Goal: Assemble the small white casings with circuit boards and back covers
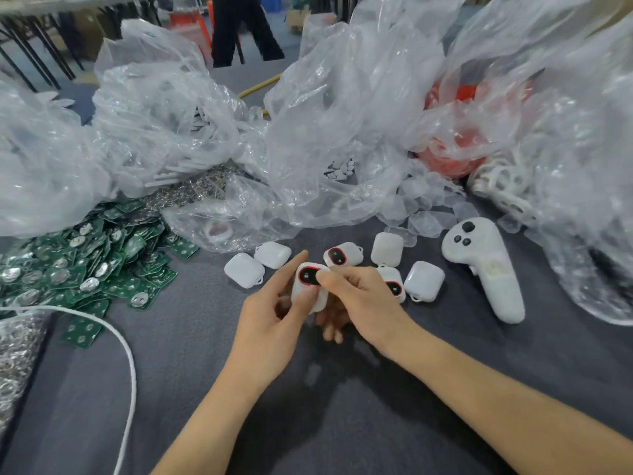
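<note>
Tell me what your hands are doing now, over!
Left hand and right hand both grip one white casing. Six more casings lie beyond. Nothing in the way.

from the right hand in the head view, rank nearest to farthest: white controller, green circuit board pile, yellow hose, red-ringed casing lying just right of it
From the right hand, gripping the held casing:
1. red-ringed casing, against its right side
2. white controller, further right
3. green circuit board pile, far left
4. yellow hose, at the back
</note>
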The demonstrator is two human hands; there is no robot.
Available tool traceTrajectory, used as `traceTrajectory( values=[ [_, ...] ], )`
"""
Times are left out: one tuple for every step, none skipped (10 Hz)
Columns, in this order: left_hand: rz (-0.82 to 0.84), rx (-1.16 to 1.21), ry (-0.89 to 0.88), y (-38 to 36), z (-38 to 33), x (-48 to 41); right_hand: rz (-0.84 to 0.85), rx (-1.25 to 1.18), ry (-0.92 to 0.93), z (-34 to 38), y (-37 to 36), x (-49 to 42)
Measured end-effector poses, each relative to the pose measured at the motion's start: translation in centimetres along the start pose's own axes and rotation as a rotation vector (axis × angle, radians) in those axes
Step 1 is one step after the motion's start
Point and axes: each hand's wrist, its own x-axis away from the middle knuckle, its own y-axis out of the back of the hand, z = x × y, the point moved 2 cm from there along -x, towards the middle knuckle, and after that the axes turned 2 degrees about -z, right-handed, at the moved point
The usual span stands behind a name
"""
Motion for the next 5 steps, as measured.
traceTrajectory(
  values=[
    [-0.064, -0.041, 0.018, -0.2, 0.1, -0.2, -0.050, -0.035, 0.011, 0.2, 0.1, -0.2],
    [-0.096, -0.026, 0.032, -0.1, 0.3, -0.3, -0.104, -0.022, 0.060, 0.5, 0.2, -0.2],
    [-0.118, -0.002, 0.041, -0.3, 0.1, -0.3, -0.173, 0.006, 0.093, 1.1, 0.5, -0.1],
    [-0.136, 0.025, 0.031, 0.0, 0.0, -0.3, -0.269, 0.065, 0.114, 2.0, 2.1, -0.4],
    [-0.163, 0.032, 0.021, 0.4, 0.3, -0.2, -0.404, 0.099, 0.122, 2.9, 4.5, -0.1]
  ],
)
